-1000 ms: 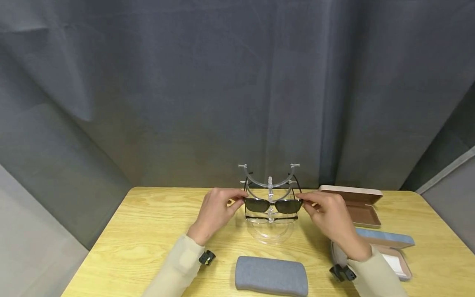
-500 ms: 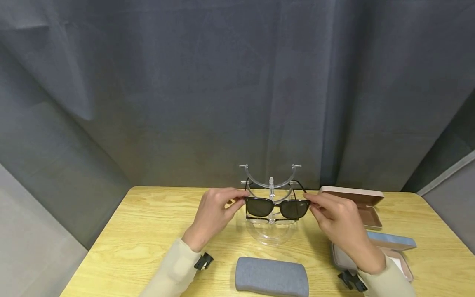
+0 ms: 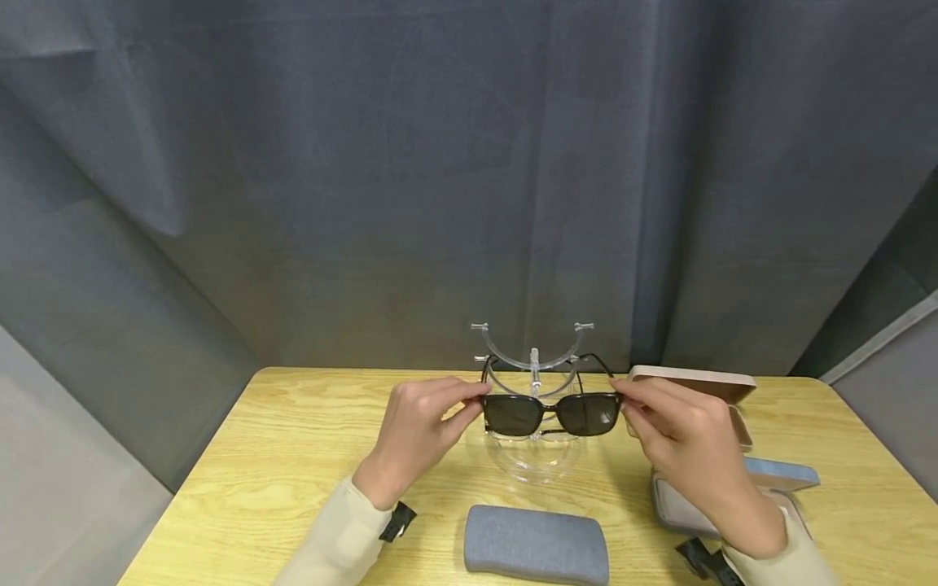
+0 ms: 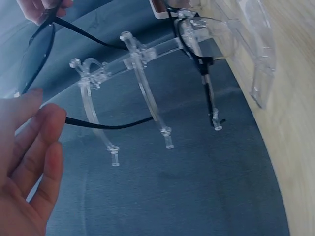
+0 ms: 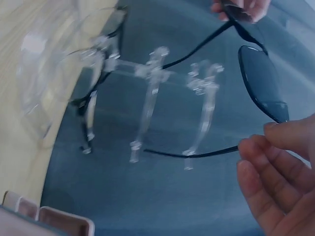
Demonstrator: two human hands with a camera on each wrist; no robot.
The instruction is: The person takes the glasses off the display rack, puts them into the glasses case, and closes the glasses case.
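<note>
Since a second ago, you have drawn the sunglasses (image 3: pixel 588 415) out from the stand (image 3: pixel 535 376) toward yourself, and their right end has swung further to the right along with your right hand (image 3: pixel 692 452). Your left hand (image 3: pixel 418 431) has shifted only a little. Each hand has a narrow grip, thumb and fingers pinching one end of the sunglasses, which you hold just in front of the stand, lenses facing you. Their arms reach back beside the stand's rungs; you cannot tell whether they touch. A pair of glasses (image 4: pixel 204 63) sits on the stand's lowest rung. On the table (image 3: pixel 293 472), a closed gray case (image 3: pixel 536 544) lies in front of the stand. Right of the stand are a blue case (image 3: pixel 780 473) and, farther back, a brown case (image 3: pixel 692 378), lids raised.
</note>
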